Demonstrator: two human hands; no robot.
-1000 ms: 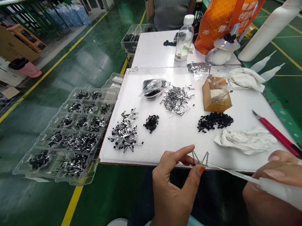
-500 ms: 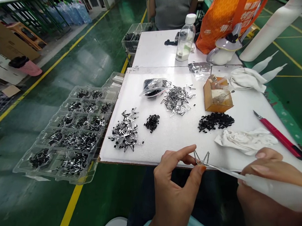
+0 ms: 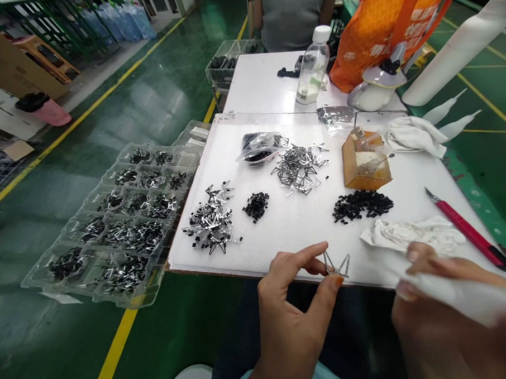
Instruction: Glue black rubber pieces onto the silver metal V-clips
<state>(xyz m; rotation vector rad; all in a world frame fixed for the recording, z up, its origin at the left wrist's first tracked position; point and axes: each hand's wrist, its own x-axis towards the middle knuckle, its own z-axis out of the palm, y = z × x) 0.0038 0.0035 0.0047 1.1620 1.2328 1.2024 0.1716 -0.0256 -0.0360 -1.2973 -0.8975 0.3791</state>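
Between thumb and fingertips, my left hand (image 3: 298, 305) pinches a small bent metal clip (image 3: 338, 265) over the table's front edge. My right hand (image 3: 446, 309) is wrapped round a white, soft-looking applicator (image 3: 467, 292); the hand is blurred and its tip is smeared. The applicator is to the right of the clip, apart from it. Small black pieces (image 3: 362, 205) lie in a pile beyond my hands, with a crumpled white cloth (image 3: 414, 235) nearer. Metal clips (image 3: 300, 168) are heaped further back. On the left are clips with black ends (image 3: 212, 222) and a small black pile (image 3: 256, 206).
A red cutter (image 3: 468, 230) lies at the right. Behind stand a wooden box (image 3: 366, 176), a clear bottle (image 3: 312, 67) and an orange bag (image 3: 380, 33). Clear compartment trays (image 3: 92, 269) are left of the white table (image 3: 280, 238). A person (image 3: 293, 17) is across it.
The applicator's tip has come away from the clip, and my right hand has shifted and tilted slightly upward. My left hand still holds the clip in nearly the same place.
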